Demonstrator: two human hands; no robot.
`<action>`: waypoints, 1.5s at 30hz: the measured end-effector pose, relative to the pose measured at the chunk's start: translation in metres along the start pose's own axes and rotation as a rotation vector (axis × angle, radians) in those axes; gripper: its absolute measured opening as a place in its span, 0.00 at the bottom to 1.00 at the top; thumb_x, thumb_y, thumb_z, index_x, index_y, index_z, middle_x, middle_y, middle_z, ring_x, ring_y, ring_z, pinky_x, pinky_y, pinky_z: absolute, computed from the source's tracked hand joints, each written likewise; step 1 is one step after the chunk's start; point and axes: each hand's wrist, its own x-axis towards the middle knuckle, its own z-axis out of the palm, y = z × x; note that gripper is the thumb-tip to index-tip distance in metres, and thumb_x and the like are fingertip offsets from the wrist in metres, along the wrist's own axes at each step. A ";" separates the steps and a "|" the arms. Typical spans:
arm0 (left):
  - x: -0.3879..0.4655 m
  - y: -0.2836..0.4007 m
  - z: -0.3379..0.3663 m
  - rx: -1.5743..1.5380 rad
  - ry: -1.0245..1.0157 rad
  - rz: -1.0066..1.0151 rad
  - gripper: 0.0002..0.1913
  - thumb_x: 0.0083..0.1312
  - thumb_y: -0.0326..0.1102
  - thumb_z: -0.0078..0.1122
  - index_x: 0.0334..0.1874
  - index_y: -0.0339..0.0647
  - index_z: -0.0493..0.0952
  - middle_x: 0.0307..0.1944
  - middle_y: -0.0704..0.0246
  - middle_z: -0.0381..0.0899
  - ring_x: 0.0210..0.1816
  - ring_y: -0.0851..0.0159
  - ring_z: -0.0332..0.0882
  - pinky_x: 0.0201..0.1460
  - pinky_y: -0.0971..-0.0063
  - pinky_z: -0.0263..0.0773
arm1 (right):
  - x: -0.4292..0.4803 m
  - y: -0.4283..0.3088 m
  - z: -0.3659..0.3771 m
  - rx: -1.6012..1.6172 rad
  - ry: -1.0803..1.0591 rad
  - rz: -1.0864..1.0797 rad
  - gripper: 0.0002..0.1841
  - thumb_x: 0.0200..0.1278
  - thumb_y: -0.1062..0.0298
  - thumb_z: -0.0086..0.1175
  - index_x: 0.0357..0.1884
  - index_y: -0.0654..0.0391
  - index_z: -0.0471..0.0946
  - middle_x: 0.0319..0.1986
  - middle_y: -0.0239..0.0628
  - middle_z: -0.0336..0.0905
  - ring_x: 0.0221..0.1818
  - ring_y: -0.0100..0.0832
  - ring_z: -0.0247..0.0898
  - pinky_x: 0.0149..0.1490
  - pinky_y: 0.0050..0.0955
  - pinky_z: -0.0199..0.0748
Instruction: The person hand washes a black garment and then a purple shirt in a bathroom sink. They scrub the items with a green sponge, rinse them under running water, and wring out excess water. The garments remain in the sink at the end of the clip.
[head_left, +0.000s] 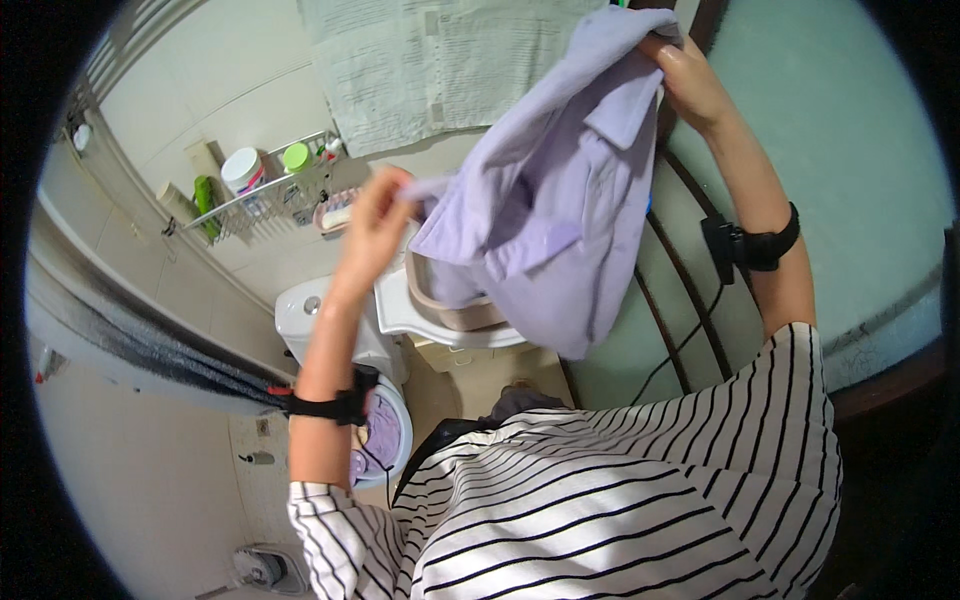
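Note:
A lavender garment with a flap or collar hangs in front of me, its lower part over a beige plastic basin. My right hand grips its upper edge, high at the right. My left hand, slightly blurred, pinches a corner of the same cloth at the left. More lavender cloth lies inside the basin, which rests on the white washbasin counter. The garment hides part of the basin.
A wire shelf with jars and tubes is on the wall at the left. Below it stands a white toilet. A round tub with lavender cloth is by my left forearm. Frosted glass panels are at the right.

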 end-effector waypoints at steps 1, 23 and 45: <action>0.016 0.010 -0.014 0.034 0.048 -0.020 0.03 0.62 0.28 0.49 0.37 0.41 0.69 0.26 0.79 0.67 0.28 0.82 0.61 0.29 0.88 0.58 | -0.001 -0.001 -0.013 -0.139 0.040 0.019 0.17 0.62 0.70 0.42 0.51 0.63 0.69 0.45 0.35 0.72 0.48 0.27 0.67 0.54 0.24 0.62; 0.049 0.076 -0.059 0.332 0.023 -0.123 0.10 0.60 0.39 0.56 0.29 0.38 0.74 0.23 0.80 0.69 0.25 0.83 0.62 0.28 0.90 0.56 | -0.027 0.030 -0.065 -0.087 -0.246 0.274 0.18 0.61 0.58 0.52 0.45 0.63 0.74 0.36 0.31 0.75 0.37 0.20 0.70 0.41 0.17 0.69; -0.175 -0.155 -0.015 -0.203 -0.192 -1.076 0.19 0.57 0.37 0.59 0.49 0.35 0.72 0.38 0.68 0.78 0.39 0.69 0.74 0.43 0.78 0.66 | -0.247 0.146 0.048 -0.194 -0.275 1.154 0.16 0.56 0.58 0.56 0.34 0.65 0.77 0.25 0.36 0.75 0.27 0.22 0.65 0.30 0.23 0.63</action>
